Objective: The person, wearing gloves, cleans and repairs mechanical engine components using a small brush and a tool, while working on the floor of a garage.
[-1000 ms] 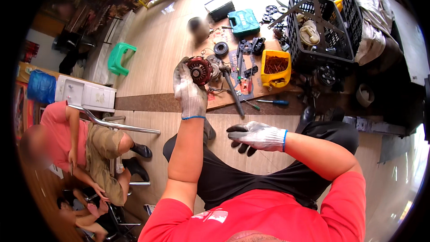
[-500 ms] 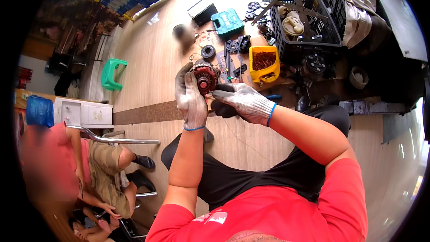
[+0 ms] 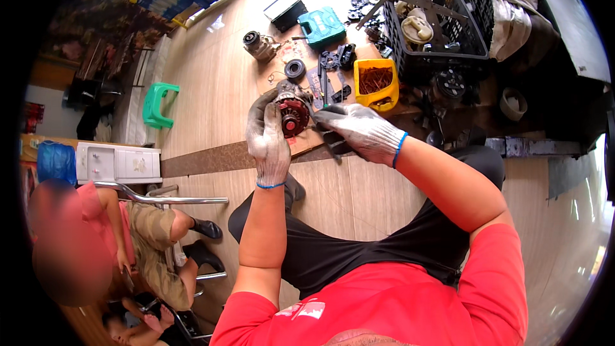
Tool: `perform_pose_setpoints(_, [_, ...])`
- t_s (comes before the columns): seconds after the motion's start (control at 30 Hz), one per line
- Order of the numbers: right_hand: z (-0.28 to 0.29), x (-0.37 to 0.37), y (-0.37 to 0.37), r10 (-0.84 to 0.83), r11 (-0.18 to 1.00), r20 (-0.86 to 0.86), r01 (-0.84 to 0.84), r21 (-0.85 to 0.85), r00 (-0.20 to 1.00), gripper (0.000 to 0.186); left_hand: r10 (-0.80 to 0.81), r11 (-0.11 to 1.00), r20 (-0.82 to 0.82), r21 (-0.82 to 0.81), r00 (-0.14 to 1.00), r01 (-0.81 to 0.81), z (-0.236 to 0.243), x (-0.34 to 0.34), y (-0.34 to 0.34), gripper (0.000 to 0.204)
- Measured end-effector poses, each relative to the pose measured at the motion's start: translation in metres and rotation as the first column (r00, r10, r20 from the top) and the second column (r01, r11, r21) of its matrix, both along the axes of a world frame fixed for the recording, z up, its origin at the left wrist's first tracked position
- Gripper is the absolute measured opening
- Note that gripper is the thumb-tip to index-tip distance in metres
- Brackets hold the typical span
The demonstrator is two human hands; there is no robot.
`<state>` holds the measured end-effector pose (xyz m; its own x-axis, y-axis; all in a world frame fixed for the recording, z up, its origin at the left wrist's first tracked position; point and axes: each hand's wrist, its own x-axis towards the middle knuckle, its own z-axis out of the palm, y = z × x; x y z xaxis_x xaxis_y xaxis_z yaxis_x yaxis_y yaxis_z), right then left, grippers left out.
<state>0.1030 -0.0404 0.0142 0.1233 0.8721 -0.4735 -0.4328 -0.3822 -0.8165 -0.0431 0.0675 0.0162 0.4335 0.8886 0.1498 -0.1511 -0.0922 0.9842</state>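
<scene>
The round part (image 3: 295, 117) is held up in front of the body, above the near edge of the cardboard (image 3: 288, 54). It is grasped along its left side by the left hand (image 3: 269, 131), with the gloved fingers bent round the casing. The right hand (image 3: 355, 128) is brought up just beside the right rim, its fingers partly bent; whether the rim is touched, or anything is pinched there, cannot be told

For good handling, the weight is best borne by the left palm, with the wrist firm and the fingertips clear of the red windings. The right hand is best applied at the solid rim rather than at the coils, and pressure is best added gently, so that the part is not tipped out of the left grip

The red face, with its central hub, is turned toward the wearer and somewhat upward. The grey casing is seen behind it, so the long axis appears to be directed away from the body and slightly leftward; its exact tilt is hard to judge. Beyond the part, the black ring (image 3: 295, 69) is seen on the cardboard, and the yellow tub (image 3: 367, 100) is placed to the right
</scene>
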Motion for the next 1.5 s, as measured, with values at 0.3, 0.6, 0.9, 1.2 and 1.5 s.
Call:
perform_pose_setpoints(0.3, [0.006, -0.008, -0.007, 0.140, 0.988, -0.250, -0.117, 0.105, 0.958, 0.025, 0.004, 0.996, -0.080, 0.093, 0.997, 0.004, 0.001, 0.001, -0.002, 0.032])
perform_pose_setpoints(0.6, [0.012, 0.022, -0.005, -0.006, 0.999, -0.071, 0.009, 0.048, 0.997, 0.022, -0.092, 0.985, 0.045, -0.144, 0.995, 0.098, -0.001, -0.004, 0.008, 0.035])
perform_pose_setpoints(0.9, [-0.032, 0.003, -0.008, 0.297, 0.879, 0.561, -0.451, 0.156, 0.773, 0.020, 0.193, 0.616, 0.321, -0.775, 0.927, 0.140, 0.014, -0.008, 0.028, 0.040])
perform_pose_setpoints(1.2, [-0.018, -0.041, -0.031, 0.368, 0.862, 0.488, -0.488, 0.140, 0.791, 0.018, 0.488, 0.617, 0.255, -0.777, 0.835, -0.123, -0.008, -0.025, 0.067, 0.043])
perform_pose_setpoints(1.5, [-0.032, -0.015, -0.010, 0.362, 0.874, 0.517, -0.475, 0.101, 0.776, 0.028, 0.258, 0.588, 0.282, -0.804, 0.924, 0.081, 0.007, -0.020, 0.043, 0.044])
